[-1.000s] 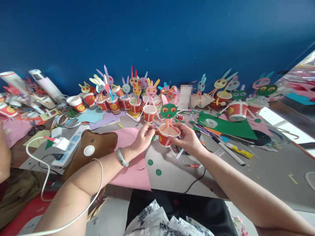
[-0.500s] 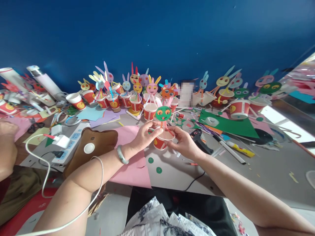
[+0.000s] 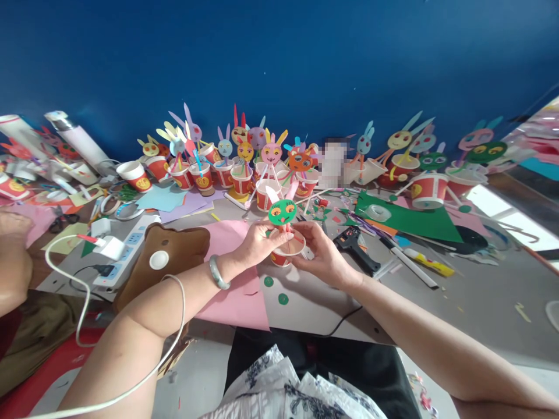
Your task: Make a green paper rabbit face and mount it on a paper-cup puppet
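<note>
Between my hands is a red and white paper cup (image 3: 282, 256) with a round green paper bunny face (image 3: 282, 212) on orange-pink strips rising from it. My left hand (image 3: 263, 240) grips the cup's left side, its thumb pressed against the strips under the face. Round the right side of the rim curls my right hand (image 3: 325, 254), fingers behind and thumb in front. The face leans a little to the left. Two small green paper circles (image 3: 283, 299) lie on the table below the cup. A pink paper sheet (image 3: 236, 302) lies under my left forearm.
Finished-looking cup figures, such as one with a pink face (image 3: 271, 153), line the blue wall. A black glue gun (image 3: 356, 250) lies right of my right hand. A power strip (image 3: 126, 250) and brown bear-shaped piece (image 3: 174, 250) are at left. Another person's arm (image 3: 13, 262) shows at the left edge.
The green bunny face has tipped to the left and slightly downward. My left thumb stays at the strips, and both hands keep hold of the cup.
</note>
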Available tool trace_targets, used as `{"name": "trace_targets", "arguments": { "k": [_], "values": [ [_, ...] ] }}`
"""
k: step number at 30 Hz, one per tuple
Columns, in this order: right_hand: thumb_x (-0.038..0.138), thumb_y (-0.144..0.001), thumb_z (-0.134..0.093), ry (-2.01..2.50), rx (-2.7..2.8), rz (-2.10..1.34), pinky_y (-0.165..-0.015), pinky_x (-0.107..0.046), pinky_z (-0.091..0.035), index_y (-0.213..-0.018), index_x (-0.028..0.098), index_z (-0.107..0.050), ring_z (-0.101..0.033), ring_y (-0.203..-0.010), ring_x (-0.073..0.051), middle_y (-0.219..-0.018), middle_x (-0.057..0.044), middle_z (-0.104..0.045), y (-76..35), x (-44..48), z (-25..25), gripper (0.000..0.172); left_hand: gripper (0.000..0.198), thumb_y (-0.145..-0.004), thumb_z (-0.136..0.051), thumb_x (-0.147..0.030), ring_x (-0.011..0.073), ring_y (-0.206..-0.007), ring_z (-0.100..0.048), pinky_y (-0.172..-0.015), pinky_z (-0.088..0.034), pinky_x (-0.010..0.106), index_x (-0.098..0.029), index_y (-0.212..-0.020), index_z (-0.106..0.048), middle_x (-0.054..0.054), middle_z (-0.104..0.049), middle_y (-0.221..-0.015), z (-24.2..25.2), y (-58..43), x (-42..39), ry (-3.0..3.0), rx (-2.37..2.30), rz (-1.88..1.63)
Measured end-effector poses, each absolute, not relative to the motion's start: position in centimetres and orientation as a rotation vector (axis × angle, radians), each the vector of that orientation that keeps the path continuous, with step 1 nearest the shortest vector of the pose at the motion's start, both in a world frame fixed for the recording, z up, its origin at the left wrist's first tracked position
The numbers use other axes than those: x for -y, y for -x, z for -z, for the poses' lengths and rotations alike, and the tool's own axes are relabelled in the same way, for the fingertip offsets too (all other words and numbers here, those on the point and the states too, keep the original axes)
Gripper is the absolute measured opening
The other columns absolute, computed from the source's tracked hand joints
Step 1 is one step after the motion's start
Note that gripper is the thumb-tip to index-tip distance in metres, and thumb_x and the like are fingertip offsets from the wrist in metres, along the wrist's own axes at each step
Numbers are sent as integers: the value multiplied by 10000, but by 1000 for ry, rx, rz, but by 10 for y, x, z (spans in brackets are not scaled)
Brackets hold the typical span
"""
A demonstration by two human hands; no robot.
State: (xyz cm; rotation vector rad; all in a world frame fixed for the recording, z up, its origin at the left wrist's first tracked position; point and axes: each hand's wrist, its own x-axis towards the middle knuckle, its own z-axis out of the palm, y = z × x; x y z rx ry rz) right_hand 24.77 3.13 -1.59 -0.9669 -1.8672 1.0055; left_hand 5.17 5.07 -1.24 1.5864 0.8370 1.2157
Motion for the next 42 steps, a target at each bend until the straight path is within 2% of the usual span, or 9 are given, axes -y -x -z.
{"name": "trace_targets", "arguments": {
  "k": [5, 9, 12, 15, 19, 23, 29, 36, 42],
  "values": [
    [429, -759, -845, 1003, 1889, -1030, -1087, -454, -531, -1339, 240, -502, -636, -1285, -301, -1381, -141, -652, -253, -34, 12, 700, 378, -855, -724, -521, 189, -878, -678, -886, -544, 335, -173, -721, -660, 57, -726, -854, 8, -53, -50, -1553, -816, -1168],
    [328, -739, -817, 1126, 1992, -990, -984, -435, -595, -1412, 227, -538, -714, -1155, -299, -1372, -135, -680, -266, -39, 4, 735, 371, -864, -714, -511, 180, -883, -671, -877, -535, 316, -172, -732, -643, 56, -712, -868, 6, -53, -49, -1561, -812, -1152],
    [274, -768, -735, 1197, 2013, -998, -857, -382, -628, -1252, 208, -682, -761, -984, -271, -1173, -96, -777, -274, -42, -4, 492, 382, -858, -717, -525, 171, -866, -667, -864, -536, 304, -169, -741, -645, 54, -711, -868, 7, -54, -49, -1541, -818, -1153],
    [362, -837, -683, 1236, 2008, -1063, -670, -313, -609, -979, 198, -763, -747, -745, -221, -854, -53, -797, -277, -40, -11, 232, 424, -818, -743, -561, 151, -778, -641, -783, -539, 285, -168, -708, -626, 40, -700, -808, 8, -55, -50, -1516, -832, -1152],
    [498, -875, -663, 1263, 1967, -1129, -557, -278, -545, -839, 201, -738, -671, -582, -174, -653, -24, -717, -276, -37, -14, 308, 420, -805, -758, -554, 149, -760, -640, -776, -542, 289, -168, -700, -629, 36, -706, -799, 9, -55, -50, -1527, -829, -1132],
    [584, -856, -681, 1264, 1909, -1146, -556, -276, -539, -834, 201, -724, -656, -591, -170, -655, -31, -709, -274, -36, -12, 386, 338, -836, -743, -489, 188, -889, -695, -865, -559, 323, -168, -758, -674, 61, -750, -895, 9, -55, -50, -1521, -832, -1136],
    [629, -813, -718, 1241, 1836, -1199, -536, -257, -502, -824, 187, -715, -627, -577, -152, -631, -24, -672, -269, -36, -12, 442, 242, -801, -780, -381, 194, -888, -698, -826, -563, 310, -151, -863, -735, 83, -755, -936, 4, -53, -47, -1505, -849, -1050],
    [549, -775, -753, 1235, 1747, -1211, -483, -254, -437, -798, 191, -701, -551, -510, -124, -602, 1, -636, -267, -41, -8, 363, 585, -551, -956, -324, 205, -831, -669, -629, -577, 290, -168, -1022, -646, 90, -692, -1002, 0, -53, -41, -1336, -819, -867],
    [533, -793, -735, 1217, 1780, -1197, -505, -286, -464, -844, 210, -718, -558, -539, -142, -672, -11, -669, -270, -43, -5, 328, 565, -578, -944, -332, 207, -854, -664, -643, -581, 296, -167, -1021, -635, 109, -685, -1048, 0, -54, -40, -1347, -842, -856]
  ]
}}
